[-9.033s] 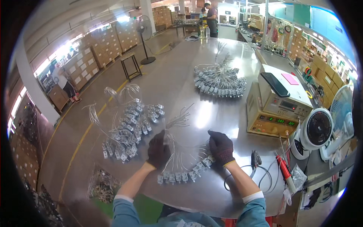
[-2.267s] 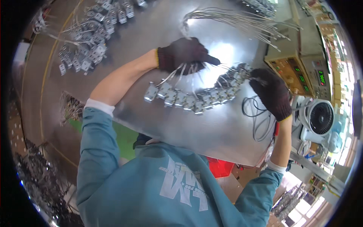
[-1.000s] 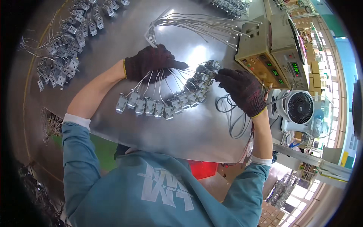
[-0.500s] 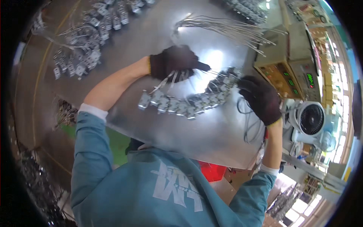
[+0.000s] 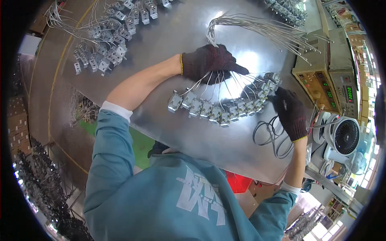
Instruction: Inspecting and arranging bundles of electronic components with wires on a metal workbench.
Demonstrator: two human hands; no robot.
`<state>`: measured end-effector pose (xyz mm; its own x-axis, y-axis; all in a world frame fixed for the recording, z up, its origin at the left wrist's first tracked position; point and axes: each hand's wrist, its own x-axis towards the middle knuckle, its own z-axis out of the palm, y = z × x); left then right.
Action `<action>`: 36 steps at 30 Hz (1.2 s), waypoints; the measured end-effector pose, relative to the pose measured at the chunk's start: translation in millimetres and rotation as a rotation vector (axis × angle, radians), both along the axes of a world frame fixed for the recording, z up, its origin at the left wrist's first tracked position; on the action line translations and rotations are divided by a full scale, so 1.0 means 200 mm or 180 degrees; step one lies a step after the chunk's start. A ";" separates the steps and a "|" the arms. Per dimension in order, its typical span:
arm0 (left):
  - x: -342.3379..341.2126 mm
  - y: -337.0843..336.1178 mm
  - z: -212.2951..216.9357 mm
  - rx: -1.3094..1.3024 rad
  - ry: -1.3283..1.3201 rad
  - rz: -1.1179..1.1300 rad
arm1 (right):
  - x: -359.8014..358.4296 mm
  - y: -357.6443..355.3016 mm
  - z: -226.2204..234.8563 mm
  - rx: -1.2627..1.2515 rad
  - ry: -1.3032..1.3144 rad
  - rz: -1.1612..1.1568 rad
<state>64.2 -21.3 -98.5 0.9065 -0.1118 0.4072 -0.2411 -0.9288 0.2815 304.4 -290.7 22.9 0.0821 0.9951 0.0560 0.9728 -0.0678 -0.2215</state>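
Note:
My left hand [image 5: 207,63], in a dark knitted glove, is closed around a bundle of thin grey wires [image 5: 257,25]. Their loose ends fan out across the metal table [image 5: 169,52] toward the far right. Below that hand the wires spread to a curved row of small silvery metal housings [image 5: 217,111], lying side by side. My right hand [image 5: 290,114], gloved too, has its fingers curled by the right end of the row. What it holds, if anything, is hidden.
Bench instruments [image 5: 321,86] with green digits stand at the right, with a small white fan [image 5: 345,136] nearer me. A dark cable [image 5: 267,134] lies looped by my right wrist. More wired housings [image 5: 106,44] lie at the far left. A red bin [image 5: 238,181] sits below the table edge.
The whole view has shifted, so things sit farther right and appear sharper. My left hand keeps its grip on the wires. My right hand stays close to the row's right end.

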 end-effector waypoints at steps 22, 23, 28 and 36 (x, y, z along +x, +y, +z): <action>-0.12 -0.09 0.06 -0.0078 -0.0062 0.0166 | -0.38 0.24 0.28 0.0157 -0.2301 0.0216; -0.11 -0.08 0.08 -0.0082 0.0020 0.0116 | -0.41 0.28 0.29 0.0172 -0.2298 0.0198; -0.06 -0.02 -0.06 -0.0450 -0.0335 -0.0278 | -0.60 0.54 0.20 0.0149 -0.1446 0.0506; -0.13 -0.07 0.14 -0.0164 0.0259 0.0264 | -0.45 0.39 0.15 0.0731 -0.1216 0.0349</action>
<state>38.2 -35.1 -71.5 0.9420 -0.0160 0.3352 -0.1386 -0.9283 0.3449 214.4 -213.2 53.5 -0.0926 0.9549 0.2820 0.9863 0.0492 0.1572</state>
